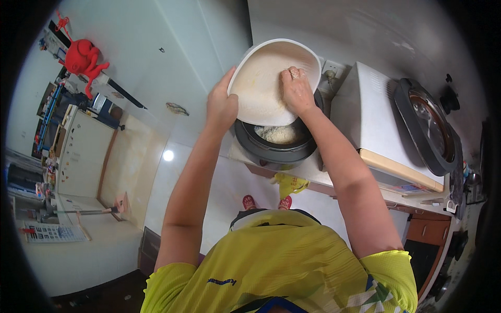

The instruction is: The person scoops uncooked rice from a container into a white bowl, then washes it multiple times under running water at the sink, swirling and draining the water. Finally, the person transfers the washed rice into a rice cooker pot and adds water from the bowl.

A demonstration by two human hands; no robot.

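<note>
My left hand (221,105) grips the near-left rim of a white bowl (256,84), which is tilted so that its inside faces me. Inside the bowl, my right hand (298,90) rests against the wall with curled fingers. Pale grains cling to those fingers, and whether anything is held in them I cannot tell. Under the bowl's lower rim stands a dark grey cooker pot (274,153) with its top uncovered. Pale grains that look like rice (278,135) lie in it, partly hidden by the bowl.
Right of the cooker, a white microwave oven (372,105) carries a dark lid with a clear centre (428,125). A plug sits in the wall socket (332,70) behind. A yellow plastic bag (291,184) hangs below the counter edge, near my red shoes (248,202).
</note>
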